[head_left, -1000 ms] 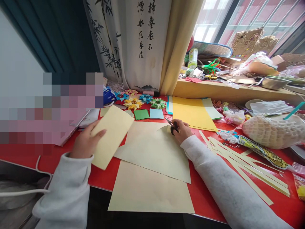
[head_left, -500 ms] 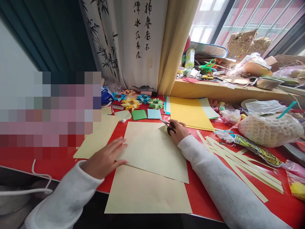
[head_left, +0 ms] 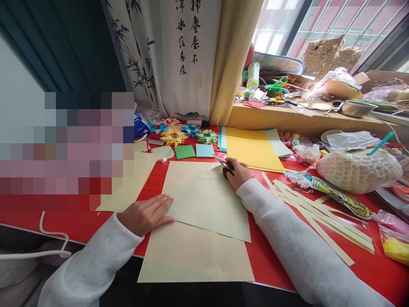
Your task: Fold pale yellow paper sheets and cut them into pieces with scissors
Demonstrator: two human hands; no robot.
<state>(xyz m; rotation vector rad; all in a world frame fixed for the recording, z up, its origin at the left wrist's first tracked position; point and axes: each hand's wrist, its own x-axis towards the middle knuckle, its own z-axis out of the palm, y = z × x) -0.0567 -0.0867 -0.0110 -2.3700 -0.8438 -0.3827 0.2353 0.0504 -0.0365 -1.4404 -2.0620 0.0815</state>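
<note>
My left hand (head_left: 150,214) lies flat, fingers stretched out, on the left edge of a pale yellow sheet of paper (head_left: 204,198). A second pale sheet (head_left: 198,260) lies partly under it, reaching the table's front edge. At the top right corner of the upper sheet, my right hand (head_left: 239,172) is closed around the black handles of a pair of scissors (head_left: 227,167). The blades are parted and point up and to the left, close to the sheet's far edge. Whether they touch the paper I cannot tell.
Cut paper strips (head_left: 319,219) lie right of my forearm on the red table (head_left: 268,256). Yellow sheets (head_left: 249,147), green (head_left: 184,152) and blue squares (head_left: 205,150) and folded paper stars (head_left: 174,137) stand behind. A netted bag (head_left: 359,168) sits far right; more pale paper (head_left: 128,183) lies left.
My left hand has come down to rest flat on the upper sheet's left edge. My right hand still holds the scissors at the corner, and the view has shifted slightly.
</note>
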